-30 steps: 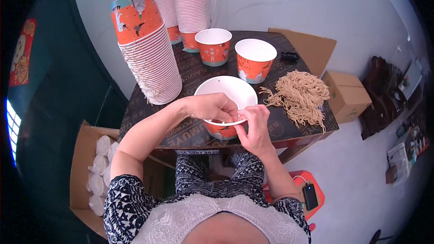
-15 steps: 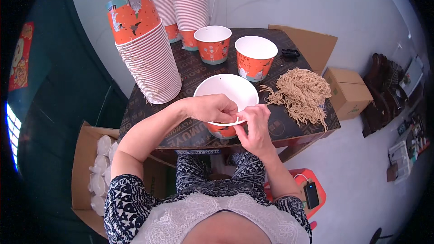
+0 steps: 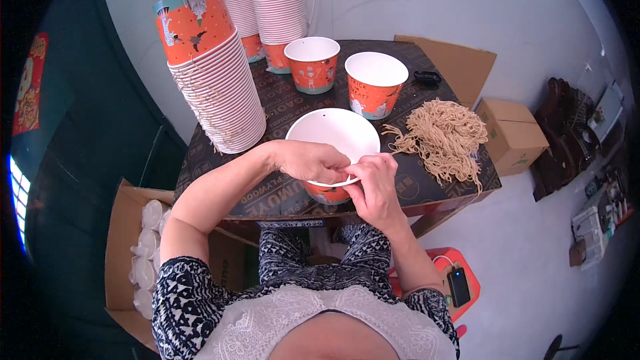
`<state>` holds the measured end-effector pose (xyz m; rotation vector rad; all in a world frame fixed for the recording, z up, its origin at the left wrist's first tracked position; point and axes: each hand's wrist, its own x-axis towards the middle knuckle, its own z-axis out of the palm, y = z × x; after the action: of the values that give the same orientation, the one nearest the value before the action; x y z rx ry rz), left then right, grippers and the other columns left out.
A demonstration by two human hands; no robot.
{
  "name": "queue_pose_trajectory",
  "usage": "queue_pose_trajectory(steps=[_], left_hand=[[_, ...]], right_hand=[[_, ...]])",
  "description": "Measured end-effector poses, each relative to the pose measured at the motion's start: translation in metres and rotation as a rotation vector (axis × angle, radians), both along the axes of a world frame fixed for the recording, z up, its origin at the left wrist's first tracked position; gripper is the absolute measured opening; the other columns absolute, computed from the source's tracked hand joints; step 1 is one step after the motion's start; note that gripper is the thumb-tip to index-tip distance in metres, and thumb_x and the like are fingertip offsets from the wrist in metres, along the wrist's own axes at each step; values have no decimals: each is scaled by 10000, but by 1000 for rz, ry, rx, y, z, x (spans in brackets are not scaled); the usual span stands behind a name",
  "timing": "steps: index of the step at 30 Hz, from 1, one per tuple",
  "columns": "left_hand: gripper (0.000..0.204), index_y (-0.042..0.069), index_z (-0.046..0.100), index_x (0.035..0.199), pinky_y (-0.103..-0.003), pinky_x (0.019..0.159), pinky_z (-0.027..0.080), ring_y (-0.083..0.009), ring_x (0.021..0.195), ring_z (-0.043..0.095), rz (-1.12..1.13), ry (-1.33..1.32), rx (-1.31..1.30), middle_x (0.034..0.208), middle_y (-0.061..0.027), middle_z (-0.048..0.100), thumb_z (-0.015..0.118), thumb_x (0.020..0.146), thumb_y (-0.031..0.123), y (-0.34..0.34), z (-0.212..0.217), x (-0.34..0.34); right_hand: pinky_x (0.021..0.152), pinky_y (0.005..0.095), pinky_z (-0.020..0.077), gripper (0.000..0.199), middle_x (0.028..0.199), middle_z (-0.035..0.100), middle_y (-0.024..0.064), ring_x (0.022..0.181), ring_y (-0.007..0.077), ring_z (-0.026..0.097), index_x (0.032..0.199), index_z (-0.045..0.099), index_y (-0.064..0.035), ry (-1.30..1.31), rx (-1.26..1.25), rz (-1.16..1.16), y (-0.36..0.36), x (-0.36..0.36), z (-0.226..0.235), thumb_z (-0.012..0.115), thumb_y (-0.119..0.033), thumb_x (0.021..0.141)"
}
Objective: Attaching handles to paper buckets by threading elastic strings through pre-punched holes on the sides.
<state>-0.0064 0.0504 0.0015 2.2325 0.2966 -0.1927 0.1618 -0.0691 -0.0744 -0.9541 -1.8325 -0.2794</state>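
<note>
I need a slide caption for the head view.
Left hand and right hand at the near rim of an orange bucket, tan cord heaped nearby.

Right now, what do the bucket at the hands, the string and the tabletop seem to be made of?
Bucket: probably coated paperboard; smooth white inside, printed orange outside, thick-looking rim. String: cotton or a similar fibre, perhaps; matte, tan, tangled in soft strands. Tabletop: likely wood-based board; flat, with a dark facing and repeated print.

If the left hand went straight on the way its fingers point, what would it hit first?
The left hand would probably meet the right hand first, at the rim of the nearest bucket; whether they touch is unclear from this angle.
</note>
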Motion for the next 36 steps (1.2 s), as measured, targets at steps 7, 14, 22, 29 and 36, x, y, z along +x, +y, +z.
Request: queue_pose_trajectory(steps=[7, 14, 22, 29, 36], left_hand=[[198, -18, 581, 977, -305, 678, 479, -126, 744, 546, 203, -198, 39, 795, -65, 574, 515, 977, 169, -2, 12, -20], [126, -9, 579, 930, -215, 602, 425, -66, 659, 505, 749, -665, -117, 757, 15, 544, 562, 959, 113, -11, 19, -93], [189, -32, 630, 817, -283, 491, 428, -97, 526, 516, 1091, -409, 101, 616, -13, 551, 575, 919, 117, 33, -65, -132], [229, -31, 657, 762, -318, 501, 458, -140, 521, 577, 1199, -375, 323, 556, -60, 560, 576, 894, 138, 43, -84, -136], [103, -17, 603, 834, -287, 525, 469, -121, 570, 581, 1248, -496, 212, 634, -41, 584, 559, 890, 57, 41, -95, -135]], right_hand=[[930, 445, 352, 350, 917, 570, 72, 935, 263, 563, 1087, 580, -82, -28, -4, -61, 0, -6, 2, 719, -82, 766], [928, 448, 356, 317, 955, 589, 63, 985, 262, 567, 1073, 594, -80, -74, -29, -59, 1, -6, 5, 712, -99, 779], [947, 452, 355, 299, 1074, 581, 76, 1088, 291, 541, 1031, 617, -69, -22, 4, -72, 3, -19, 5, 726, -96, 753], [1040, 482, 321, 393, 1296, 505, 191, 1230, 383, 458, 1159, 610, -14, 62, -2, -147, -5, -16, -1, 676, -76, 777], [1031, 460, 375, 303, 1270, 533, 205, 1186, 359, 484, 1145, 596, 44, 222, 12, -199, -6, -6, -12, 579, -123, 892]])
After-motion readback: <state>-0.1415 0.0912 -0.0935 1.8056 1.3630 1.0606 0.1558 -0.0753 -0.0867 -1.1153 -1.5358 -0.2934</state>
